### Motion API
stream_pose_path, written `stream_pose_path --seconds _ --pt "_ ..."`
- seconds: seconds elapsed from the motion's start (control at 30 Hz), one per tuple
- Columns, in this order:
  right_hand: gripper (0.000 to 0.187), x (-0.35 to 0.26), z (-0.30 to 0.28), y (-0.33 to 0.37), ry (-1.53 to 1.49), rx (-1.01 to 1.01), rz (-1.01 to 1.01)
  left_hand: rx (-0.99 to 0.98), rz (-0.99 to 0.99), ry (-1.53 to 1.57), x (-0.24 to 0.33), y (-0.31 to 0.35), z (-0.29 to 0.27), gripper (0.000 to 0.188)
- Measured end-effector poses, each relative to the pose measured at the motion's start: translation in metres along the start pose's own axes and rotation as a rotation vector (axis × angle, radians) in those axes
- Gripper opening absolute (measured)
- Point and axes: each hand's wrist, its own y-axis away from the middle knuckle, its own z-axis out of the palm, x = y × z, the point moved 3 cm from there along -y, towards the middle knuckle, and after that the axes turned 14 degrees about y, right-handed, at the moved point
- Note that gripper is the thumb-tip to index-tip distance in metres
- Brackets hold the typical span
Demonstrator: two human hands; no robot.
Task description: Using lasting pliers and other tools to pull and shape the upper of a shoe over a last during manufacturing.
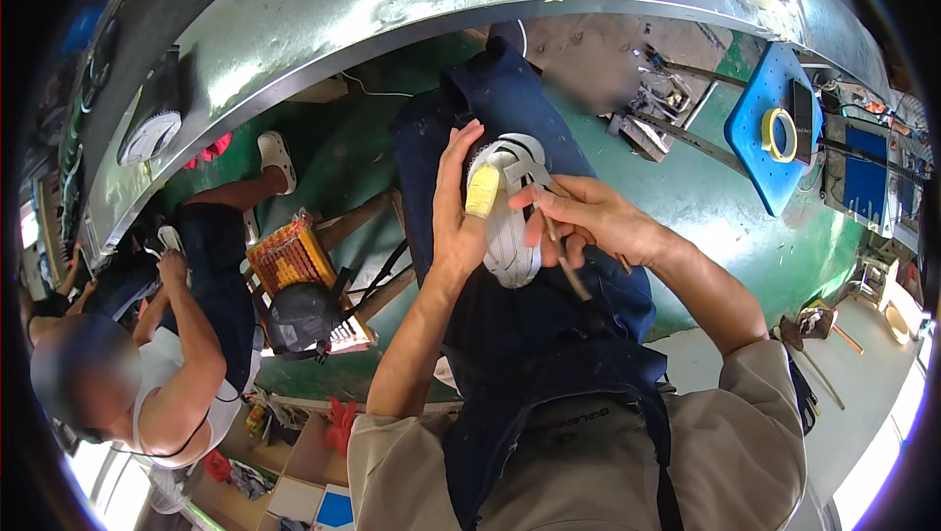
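A white shoe (507, 237) with dark and grey parts at its far end rests on the dark blue apron (534, 100) over my lap. My left hand (459, 222) grips its left side, the thumb wrapped in yellow tape and pressed against the shoe. From the right, my right hand (598, 222) reaches over the shoe. Its fingers are closed around a thin stick-like tool (573, 276) with a brownish handle, whose tip is at the shoe and partly hidden by the fingers. I cannot make out the exact kind of tool.
A metal bench (363, 17) curves across the far side, with another shoe (152, 134) at its left. To the right stands a blue stool (769, 164) bearing a yellow tape roll (779, 135). A co-worker (186, 355) sits at left, near a wooden chair (284, 257) with a black cap.
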Motion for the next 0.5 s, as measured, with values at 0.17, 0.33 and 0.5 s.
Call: stream_pose_path --seconds 0.17,0.33,0.5 --pt "0.033 0.008 0.002 -0.010 0.718 0.279 -0.166 0.088 0.046 0.045 -0.003 0.005 -0.001 0.055" --pt "0.030 0.014 0.011 -0.035 1.111 0.490 -0.375 0.255 0.033 0.079 -0.009 0.008 -0.007 0.056" --pt "0.032 0.007 0.013 -0.025 0.890 0.400 -0.285 0.264 -0.072 0.184 -0.009 0.007 -0.004 0.071"
